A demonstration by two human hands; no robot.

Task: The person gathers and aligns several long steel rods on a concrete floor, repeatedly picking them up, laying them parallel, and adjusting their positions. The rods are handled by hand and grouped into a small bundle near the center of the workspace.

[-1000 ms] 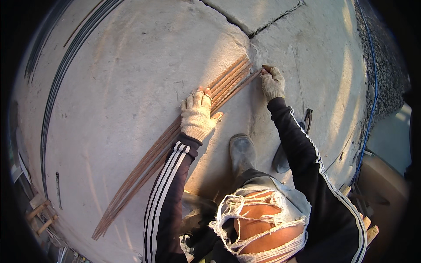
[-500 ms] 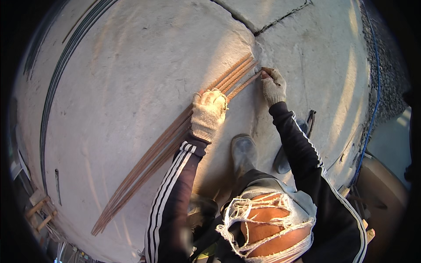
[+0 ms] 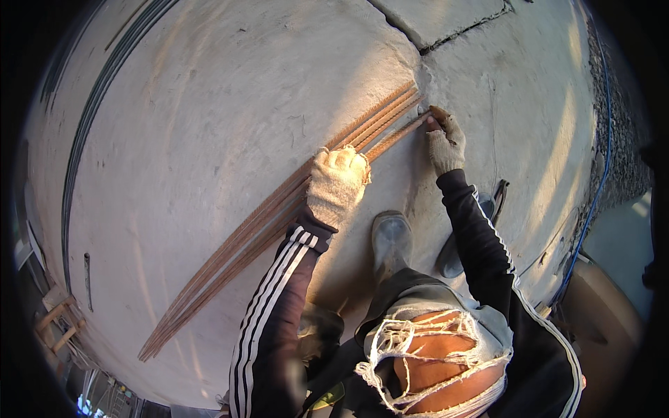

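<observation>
A bundle of several rusty rebar rods (image 3: 230,240) lies slantwise over the concrete, its far ends up to the right. My left hand (image 3: 338,182), in a worn cream knit glove, is closed over the bundle's upper part, its fingertips partly hidden. At the far end, my right hand (image 3: 447,141) pinches the tip of the nearest rod (image 3: 397,138), which stands slightly apart from the others. Its glove leaves the fingertips bare.
Long dark bars (image 3: 90,132) curve along the left side of the concrete floor (image 3: 230,90). A short dark rod (image 3: 88,282) lies near them. Beside my boot (image 3: 391,240) is a dark hooked tool (image 3: 499,198). A blue hose (image 3: 603,160) borders gravel at right. Floor cracks (image 3: 423,51) meet beyond the rods.
The view has shifted slightly, so the floor, rods and both hands appear a little farther right. Both hands keep their hold on the rods.
</observation>
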